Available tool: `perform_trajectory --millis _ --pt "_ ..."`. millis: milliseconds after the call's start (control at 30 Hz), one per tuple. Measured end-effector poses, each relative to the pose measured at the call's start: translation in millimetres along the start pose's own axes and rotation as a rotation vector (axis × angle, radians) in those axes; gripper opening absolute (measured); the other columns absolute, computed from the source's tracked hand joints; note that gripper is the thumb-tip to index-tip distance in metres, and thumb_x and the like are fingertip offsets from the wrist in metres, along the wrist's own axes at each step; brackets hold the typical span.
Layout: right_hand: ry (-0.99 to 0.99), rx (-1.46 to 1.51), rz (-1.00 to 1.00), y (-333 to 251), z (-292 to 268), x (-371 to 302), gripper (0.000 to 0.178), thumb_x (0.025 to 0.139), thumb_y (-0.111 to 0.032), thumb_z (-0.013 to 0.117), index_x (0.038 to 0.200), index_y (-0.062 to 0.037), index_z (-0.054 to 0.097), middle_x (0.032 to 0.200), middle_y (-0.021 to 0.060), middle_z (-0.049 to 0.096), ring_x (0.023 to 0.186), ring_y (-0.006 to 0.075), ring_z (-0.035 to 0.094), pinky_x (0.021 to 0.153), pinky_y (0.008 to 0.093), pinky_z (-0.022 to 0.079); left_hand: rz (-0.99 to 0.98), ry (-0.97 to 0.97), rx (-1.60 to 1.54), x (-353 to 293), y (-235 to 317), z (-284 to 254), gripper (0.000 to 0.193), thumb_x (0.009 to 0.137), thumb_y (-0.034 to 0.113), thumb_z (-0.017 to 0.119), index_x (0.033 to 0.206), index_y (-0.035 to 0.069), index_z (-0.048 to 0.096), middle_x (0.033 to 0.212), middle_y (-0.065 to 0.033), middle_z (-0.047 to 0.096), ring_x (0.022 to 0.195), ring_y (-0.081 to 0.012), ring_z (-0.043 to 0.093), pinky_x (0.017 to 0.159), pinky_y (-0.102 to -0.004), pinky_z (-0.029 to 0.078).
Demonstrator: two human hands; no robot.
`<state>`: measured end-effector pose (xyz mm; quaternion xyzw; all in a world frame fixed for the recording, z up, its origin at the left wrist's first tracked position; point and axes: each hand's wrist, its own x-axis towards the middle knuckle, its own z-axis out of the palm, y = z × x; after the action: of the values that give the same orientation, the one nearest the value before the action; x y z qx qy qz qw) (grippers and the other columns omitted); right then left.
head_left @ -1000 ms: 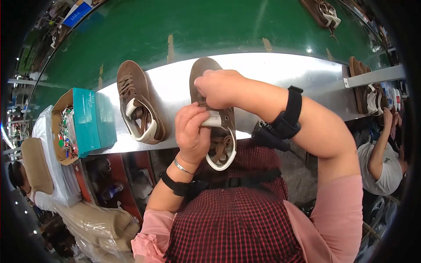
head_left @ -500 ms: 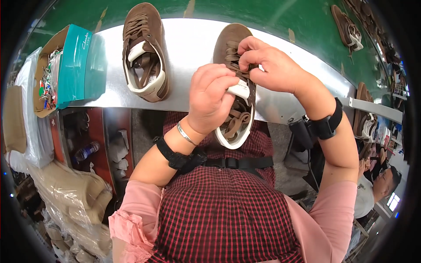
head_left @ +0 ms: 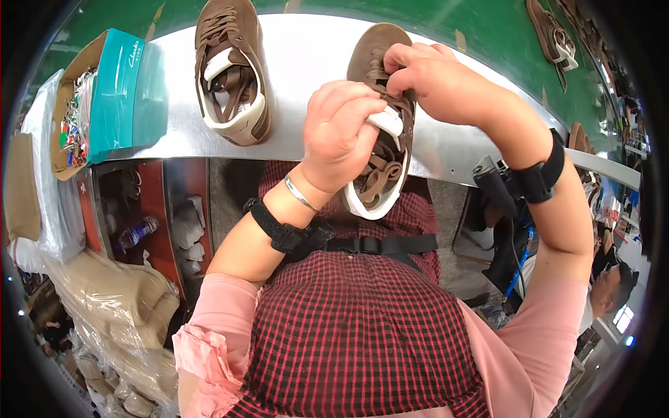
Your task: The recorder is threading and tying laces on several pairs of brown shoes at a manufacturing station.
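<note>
A brown sneaker (head_left: 358, 59) with a white lining and heel rim lies on the metal tabletop in front of me, toe pointing away. My left hand (head_left: 340, 132) is closed on its near left side, by the white tongue (head_left: 387, 122). Bent over the laces near the toe, my right hand (head_left: 435, 80) has its fingers pinched on the brown shoelace (head_left: 378, 66); the exact grip is partly hidden. Loose brown lace (head_left: 383, 174) lies bunched inside the shoe opening. To the left stands a matching brown sneaker (head_left: 252, 70), laced, with lace ends tucked inside.
At the left end of the metal table (head_left: 300, 49) stands a teal box (head_left: 115, 97) of small colourful items. Shelves below hold a plastic bottle (head_left: 138, 233). A green surface (head_left: 481, 35) beyond carries another brown shoe (head_left: 550, 38). At far right is another person (head_left: 610, 289).
My right hand has shifted to the right and slightly away from me, with its elbow farther out. My left hand keeps its hold. The shoes sit slightly higher in view.
</note>
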<state>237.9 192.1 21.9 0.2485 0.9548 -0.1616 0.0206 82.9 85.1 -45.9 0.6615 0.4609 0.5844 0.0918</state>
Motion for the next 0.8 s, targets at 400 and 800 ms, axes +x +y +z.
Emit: perform_trajectory --millis 400,800 --pt "0.514 0.67 0.188 -23.8 27.1 -45.3 0.032 0.068 0.004 0.059 0.098 -0.0067 0.062 0.11 0.0135 0.055 0.101 0.0299 0.054 0.089 0.0385 0.042 -0.112 -0.017 -0.013 -5.1 -1.7 -6.9 0.035 0.062 -0.012 0.057 0.092 0.005 0.059 0.095 -0.0091 0.059 0.089 -0.0255 0.055 0.079 -0.0337 0.046" --pt "0.66 -0.073 -0.027 -53.7 30.0 -42.1 0.025 0.06 -0.009 0.064 0.084 -0.0061 0.058 0.11 0.0108 0.055 0.096 0.0278 0.053 0.079 0.0386 0.043 -0.035 -0.781 0.14 -12.3 68.9 -26.5 0.028 0.078 0.03 0.066 0.079 0.002 0.061 0.082 -0.0146 0.059 0.078 -0.0311 0.057 0.073 -0.0383 0.047"
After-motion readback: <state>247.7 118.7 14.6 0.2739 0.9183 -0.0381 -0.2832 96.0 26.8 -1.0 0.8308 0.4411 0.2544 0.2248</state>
